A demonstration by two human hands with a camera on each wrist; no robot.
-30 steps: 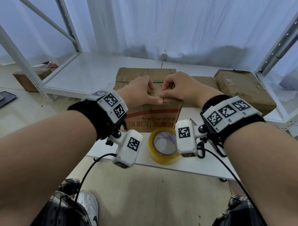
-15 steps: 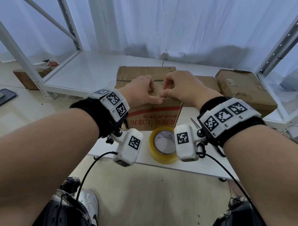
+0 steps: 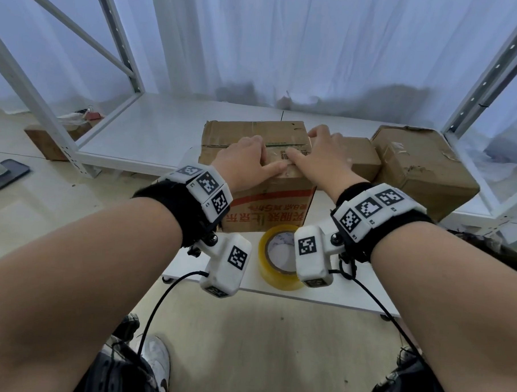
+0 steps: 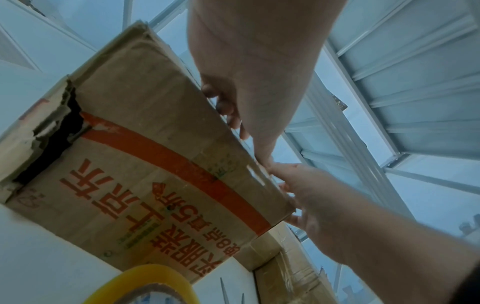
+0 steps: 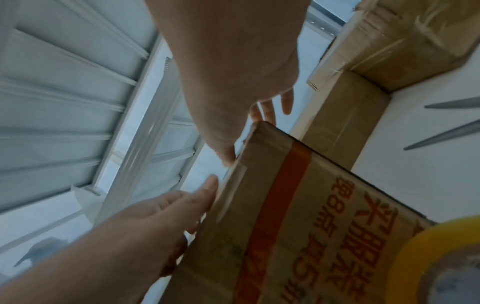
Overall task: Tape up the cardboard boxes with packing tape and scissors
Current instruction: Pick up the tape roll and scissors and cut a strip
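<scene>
Worn brown cardboard box (image 3: pixel 255 133) with red band, flaps closed, yellow tape roll (image 3: pixel 278 257) lying just in front

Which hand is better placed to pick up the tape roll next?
Right, though narrowly. Both hands lie flat on the box; the tape roll stands just before it, slightly nearer the right hand than the left hand.

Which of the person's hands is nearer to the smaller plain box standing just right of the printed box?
Right. The right hand lies flat on the printed box at its right edge, next to the smaller box. The left hand presses further left.
</scene>
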